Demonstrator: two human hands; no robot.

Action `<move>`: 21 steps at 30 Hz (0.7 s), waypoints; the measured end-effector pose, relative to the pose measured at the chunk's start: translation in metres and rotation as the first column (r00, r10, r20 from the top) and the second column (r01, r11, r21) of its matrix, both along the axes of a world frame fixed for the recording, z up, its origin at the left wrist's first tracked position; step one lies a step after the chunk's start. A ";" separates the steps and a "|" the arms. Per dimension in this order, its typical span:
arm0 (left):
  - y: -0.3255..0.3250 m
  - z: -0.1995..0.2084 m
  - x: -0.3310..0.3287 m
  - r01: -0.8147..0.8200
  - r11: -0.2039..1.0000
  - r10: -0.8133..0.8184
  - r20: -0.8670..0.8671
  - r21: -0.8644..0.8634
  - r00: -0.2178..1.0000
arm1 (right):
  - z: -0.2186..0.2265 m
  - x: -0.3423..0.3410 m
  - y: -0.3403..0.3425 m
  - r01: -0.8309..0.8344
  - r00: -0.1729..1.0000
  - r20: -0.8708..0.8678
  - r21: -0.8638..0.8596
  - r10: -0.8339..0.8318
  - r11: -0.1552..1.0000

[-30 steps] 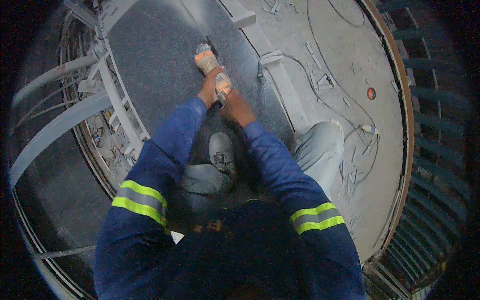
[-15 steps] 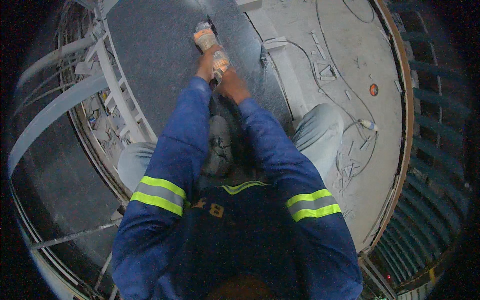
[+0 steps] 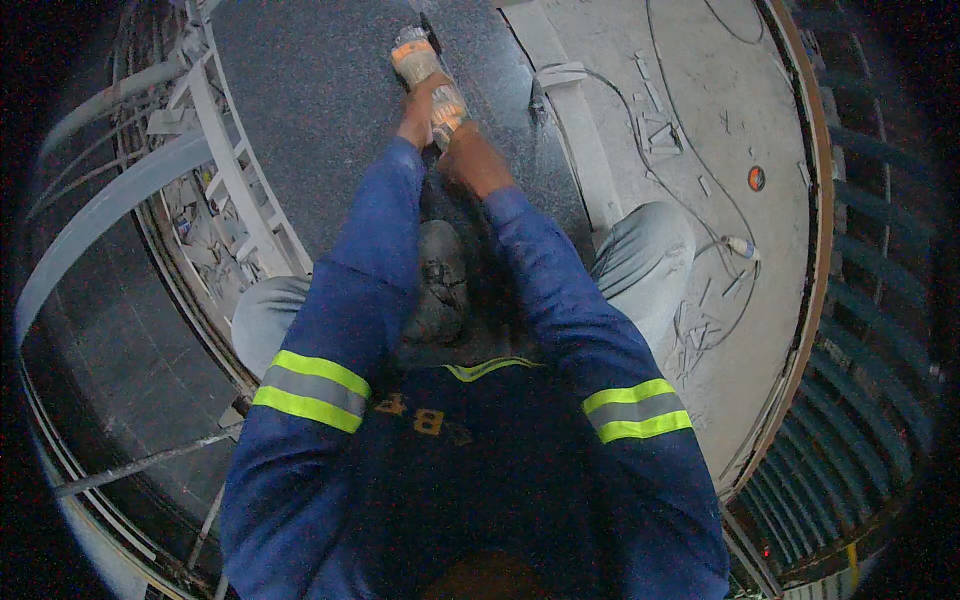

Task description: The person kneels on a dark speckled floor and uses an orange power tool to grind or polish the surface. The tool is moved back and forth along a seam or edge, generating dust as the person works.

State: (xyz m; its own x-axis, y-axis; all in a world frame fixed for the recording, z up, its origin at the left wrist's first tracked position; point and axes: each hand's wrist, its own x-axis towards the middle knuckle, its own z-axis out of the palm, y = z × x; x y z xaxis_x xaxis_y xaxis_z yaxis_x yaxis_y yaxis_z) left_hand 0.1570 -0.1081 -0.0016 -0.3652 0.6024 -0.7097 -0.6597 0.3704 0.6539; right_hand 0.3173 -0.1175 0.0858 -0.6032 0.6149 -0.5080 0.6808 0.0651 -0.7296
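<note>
A dusty orange angle grinder [image 3: 416, 62] points away from me at the top of the view, low over a dark speckled stone surface [image 3: 310, 130]. My left hand [image 3: 420, 112] is wrapped round the middle of its body. Behind it, my right hand [image 3: 474, 162] grips the rear end of the grinder. The fingers of both hands are closed, though partly hidden by the tool. A dark part, perhaps the disc or guard, shows at the grinder's far right side; its contact with the stone cannot be made out.
A pale dusty board [image 3: 730, 200] on the right carries a cable [image 3: 668, 120], a cable connector [image 3: 738, 246], an orange round object [image 3: 756, 179] and several offcuts [image 3: 660, 138]. A white metal frame [image 3: 225, 135] and curved pipe [image 3: 110, 205] stand left. My shoe [image 3: 440, 285] is between my arms.
The whole view has shifted slightly, with the board's things now a little farther right. Both hands keep hold of the grinder, the right one sitting slightly higher in view.
</note>
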 end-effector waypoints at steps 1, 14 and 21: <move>0.001 0.006 -0.001 0.012 1.000 -0.012 -0.008 0.010 1.000 | -0.003 -0.003 0.000 0.003 1.000 0.017 0.014 -0.003 1.000; -0.015 0.014 0.023 -0.050 0.998 0.049 -0.021 -0.045 0.999 | 0.018 0.015 -0.012 -0.045 0.990 0.134 0.016 0.042 0.999; -0.005 0.031 0.018 -0.029 0.999 0.027 -0.047 -0.026 0.999 | 0.001 0.003 -0.003 -0.010 0.998 0.067 -0.018 0.012 1.000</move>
State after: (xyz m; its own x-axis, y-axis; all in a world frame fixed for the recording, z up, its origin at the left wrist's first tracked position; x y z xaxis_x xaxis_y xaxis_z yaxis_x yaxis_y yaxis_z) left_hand 0.1753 -0.1131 0.0291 -0.4145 0.5727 -0.7073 -0.6392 0.3700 0.6742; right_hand 0.3199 -0.1207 0.0871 -0.5744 0.5992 -0.5577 0.7273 0.0607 -0.6837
